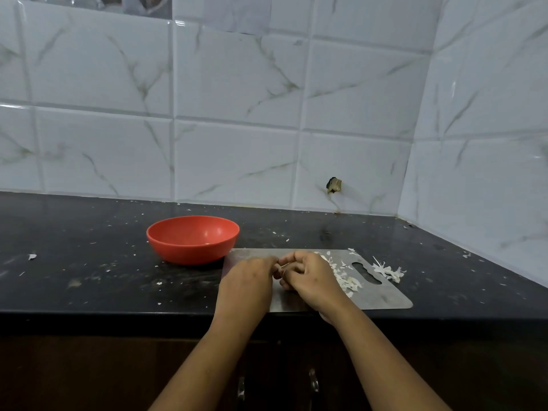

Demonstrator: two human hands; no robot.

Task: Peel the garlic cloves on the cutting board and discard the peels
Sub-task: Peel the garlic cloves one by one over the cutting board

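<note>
Lower centre of frame: left hand [247,281] and right hand [310,278], fingers curled, both pinching one garlic clove [281,266] (mostly hidden) over the cutting board [385,298]; peels [350,281] heaped just right.

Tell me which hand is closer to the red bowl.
Left. The left hand is just right of the red bowl. The right hand is farther right over the cutting board, beside the peels. Both pinch a garlic clove.

Soft even light over my bench [89,277], small glints on wall tiles [237,84] at 10 and 2 o'clock, grout lines bowing at edges
</note>
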